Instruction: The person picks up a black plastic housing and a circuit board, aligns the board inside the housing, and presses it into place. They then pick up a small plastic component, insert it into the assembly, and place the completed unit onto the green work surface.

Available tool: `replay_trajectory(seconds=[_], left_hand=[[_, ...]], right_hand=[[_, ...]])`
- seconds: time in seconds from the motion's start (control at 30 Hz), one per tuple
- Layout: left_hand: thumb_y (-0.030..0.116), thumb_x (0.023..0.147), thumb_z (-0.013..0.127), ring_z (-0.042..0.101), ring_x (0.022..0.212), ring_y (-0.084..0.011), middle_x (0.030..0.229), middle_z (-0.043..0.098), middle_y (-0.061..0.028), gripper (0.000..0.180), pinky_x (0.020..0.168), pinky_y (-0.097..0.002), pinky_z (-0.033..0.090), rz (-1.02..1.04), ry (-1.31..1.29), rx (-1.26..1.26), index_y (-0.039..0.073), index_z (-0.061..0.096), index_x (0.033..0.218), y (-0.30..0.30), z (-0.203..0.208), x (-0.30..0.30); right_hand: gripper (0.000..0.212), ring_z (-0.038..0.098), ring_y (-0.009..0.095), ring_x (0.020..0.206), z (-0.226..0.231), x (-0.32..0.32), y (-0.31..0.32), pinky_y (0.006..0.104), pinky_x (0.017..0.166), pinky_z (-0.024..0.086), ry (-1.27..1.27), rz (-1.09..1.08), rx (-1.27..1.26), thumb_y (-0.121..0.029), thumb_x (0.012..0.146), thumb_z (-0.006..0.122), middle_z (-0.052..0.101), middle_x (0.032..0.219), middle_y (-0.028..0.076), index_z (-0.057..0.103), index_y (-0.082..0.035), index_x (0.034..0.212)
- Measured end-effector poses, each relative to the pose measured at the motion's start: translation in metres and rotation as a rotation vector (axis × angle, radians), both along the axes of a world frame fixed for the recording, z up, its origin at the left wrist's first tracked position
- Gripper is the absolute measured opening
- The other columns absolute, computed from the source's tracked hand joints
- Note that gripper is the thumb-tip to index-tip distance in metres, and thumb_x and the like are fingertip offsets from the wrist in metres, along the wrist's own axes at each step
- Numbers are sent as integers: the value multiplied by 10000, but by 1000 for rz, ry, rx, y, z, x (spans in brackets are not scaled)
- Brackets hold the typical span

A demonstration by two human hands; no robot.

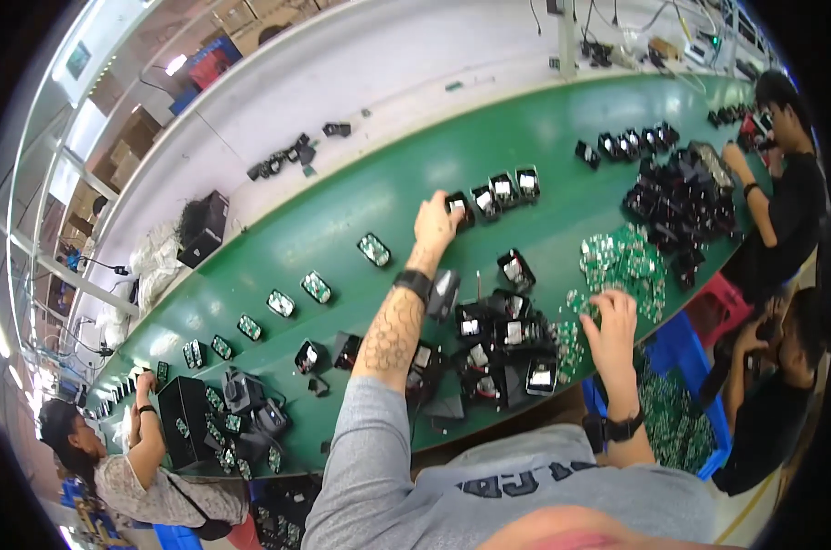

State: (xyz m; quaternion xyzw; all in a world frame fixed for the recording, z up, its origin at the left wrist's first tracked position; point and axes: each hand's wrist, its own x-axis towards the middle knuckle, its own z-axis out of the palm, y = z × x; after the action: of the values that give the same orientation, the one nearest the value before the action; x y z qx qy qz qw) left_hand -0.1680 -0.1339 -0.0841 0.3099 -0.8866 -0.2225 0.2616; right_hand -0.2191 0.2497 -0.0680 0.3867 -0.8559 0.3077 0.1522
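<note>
My left hand (437,225) reaches across the green table and grips a black plastic case (459,211) at the left end of a short row of similar cases (502,191). These cases are open on top and show pale and metallic parts inside. At the right, my right hand (612,323) hovers by the near edge of a spread of small green circuit boards (623,261). Its fingers are bent with the thumb apart, and nothing shows between them. Several black cases (512,332) cluster between my arms, and a lone case (516,269) stands beyond them.
Boards in cases (317,287) form a line along the green conveyor-like table (278,247). A heap of black cases (677,206) lies at the far right. A blue bin (686,353) of boards stands below my right arm. People work at the left (150,477) and right (782,202).
</note>
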Motion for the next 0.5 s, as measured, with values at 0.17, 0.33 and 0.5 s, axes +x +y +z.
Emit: replay_trajectory(seconds=[0.17, 0.33, 0.5], left_hand=[[149, 869, 616, 681, 841, -291, 889, 679, -138, 283, 713, -378, 528, -116, 243, 207, 91, 554, 1139, 18, 12, 22], [164, 950, 530, 678, 878, -211, 1092, 617, -56, 335, 647, -261, 528, -113, 581, 1226, 175, 469, 1279, 80, 81, 60], [152, 972, 452, 638, 814, -183, 1137, 581, -94, 387, 542, -243, 481, -182, 573, 1524, 170, 405, 1355, 144, 126, 144]], right_hand=[[244, 530, 327, 1022, 14, -3, -2, 399, 892, 433, -36, 160, -41, -1, 725, 688, 565, 1014, 135, 588, -39, 945], [156, 618, 237, 693, 13, -2, 6, 304, 644, 501, -215, 208, -189, 42, 809, 633, 590, 870, 121, 617, -14, 954], [186, 595, 112, 616, 17, -3, 2, 224, 536, 488, -812, 204, -647, 26, 868, 606, 622, 890, 52, 635, 18, 1052]])
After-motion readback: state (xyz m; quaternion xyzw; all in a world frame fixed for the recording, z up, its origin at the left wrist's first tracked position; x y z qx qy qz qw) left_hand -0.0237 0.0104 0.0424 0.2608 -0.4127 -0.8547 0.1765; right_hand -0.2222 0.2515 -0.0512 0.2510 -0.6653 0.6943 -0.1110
